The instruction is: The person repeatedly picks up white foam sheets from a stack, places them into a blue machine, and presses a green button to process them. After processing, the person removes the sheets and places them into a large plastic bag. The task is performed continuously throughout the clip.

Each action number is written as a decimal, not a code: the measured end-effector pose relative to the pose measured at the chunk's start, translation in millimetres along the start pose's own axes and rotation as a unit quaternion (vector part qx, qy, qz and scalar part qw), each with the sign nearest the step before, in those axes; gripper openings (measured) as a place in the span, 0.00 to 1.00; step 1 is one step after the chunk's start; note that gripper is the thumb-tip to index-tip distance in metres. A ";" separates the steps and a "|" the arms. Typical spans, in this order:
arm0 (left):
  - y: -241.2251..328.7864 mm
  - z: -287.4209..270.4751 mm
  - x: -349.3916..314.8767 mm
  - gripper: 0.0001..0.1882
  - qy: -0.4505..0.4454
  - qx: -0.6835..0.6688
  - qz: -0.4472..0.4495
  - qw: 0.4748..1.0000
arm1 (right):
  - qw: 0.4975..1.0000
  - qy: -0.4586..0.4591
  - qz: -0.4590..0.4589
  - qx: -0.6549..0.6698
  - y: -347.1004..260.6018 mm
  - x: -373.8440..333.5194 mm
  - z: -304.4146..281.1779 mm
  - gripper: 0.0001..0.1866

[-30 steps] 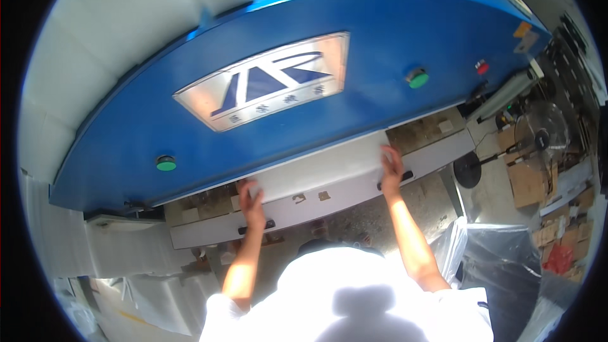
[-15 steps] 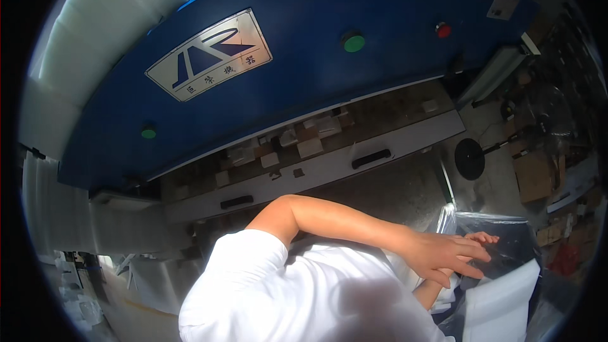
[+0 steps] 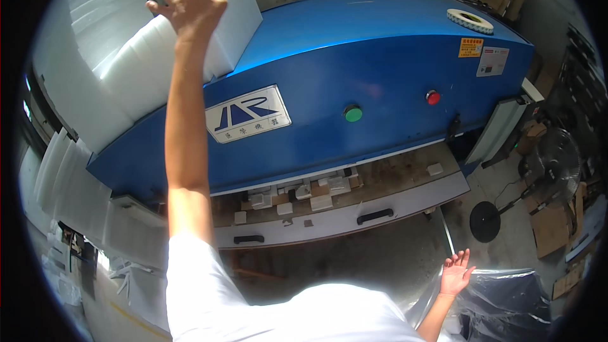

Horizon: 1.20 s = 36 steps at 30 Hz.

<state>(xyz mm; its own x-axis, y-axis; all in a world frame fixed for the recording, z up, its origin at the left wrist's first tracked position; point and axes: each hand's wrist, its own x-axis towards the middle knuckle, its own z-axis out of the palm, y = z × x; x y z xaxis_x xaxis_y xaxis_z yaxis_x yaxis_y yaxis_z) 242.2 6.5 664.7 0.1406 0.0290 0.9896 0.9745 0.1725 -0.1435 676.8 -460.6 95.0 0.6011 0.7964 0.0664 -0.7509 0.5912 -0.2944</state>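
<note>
My left hand (image 3: 190, 3) is raised high at the upper left, open with fingers spread. It is in front of a stack of thick white foam sheets (image 3: 237, 22) on top of a blue machine (image 3: 392, 73); whether it touches them I cannot tell. My right hand (image 3: 455, 274), at the lower right, is open and holds nothing visible. Beside it lies a large clear plastic bag (image 3: 506, 291), crumpled and shiny. My white sleeve and shirt hide part of the lower middle.
Across the machine's front are a green button (image 3: 353, 113) and a red button (image 3: 432, 97). A roll of tape (image 3: 470, 21) lies on top. Small white blocks (image 3: 321, 202) sit on the machine's bed above a drawer-like panel with black handles (image 3: 375, 216). A standing fan (image 3: 557, 158) is at right.
My left hand has swung from the lower right, by my right hand, up to the foam stack. The white sheet on the plastic bag no longer shows. The view has tilted up.
</note>
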 end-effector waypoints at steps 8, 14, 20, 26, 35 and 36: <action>17.4 -45.1 -38.8 0.25 0.079 -0.385 0.083 0.916 | 0.994 -0.036 0.102 -0.030 34.0 60.7 31.6 0.33; -1.6 -137.8 -113.4 0.27 0.163 -0.485 0.153 0.845 | 0.979 -0.054 0.153 -0.123 60.0 68.2 46.2 0.35; -35.1 -167.6 -251.7 0.25 -0.221 -0.808 -0.143 0.527 | 0.970 -0.092 0.192 -0.118 76.4 59.2 28.9 0.34; -75.9 -165.2 -477.5 0.23 -0.505 -0.609 -0.498 0.356 | 0.925 -0.085 0.270 -0.253 132.5 35.4 62.5 0.36; -147.4 -100.0 -591.0 0.36 -0.422 -0.560 -0.598 0.389 | 0.846 0.026 0.153 -0.511 299.6 80.1 61.1 0.28; -149.6 -86.8 -586.1 0.38 -0.415 -0.582 -0.577 0.395 | 0.850 0.047 0.130 -0.509 320.0 90.5 65.7 0.28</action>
<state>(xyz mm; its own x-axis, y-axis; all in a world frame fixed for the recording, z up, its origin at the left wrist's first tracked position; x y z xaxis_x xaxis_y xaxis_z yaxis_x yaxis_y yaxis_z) 29.2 -121.7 106.5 -0.1509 0.9884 -0.0181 -0.2061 -0.0135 0.9784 472.9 -190.9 69.4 0.5064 0.8416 -0.1881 -0.2635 -0.0567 -0.9630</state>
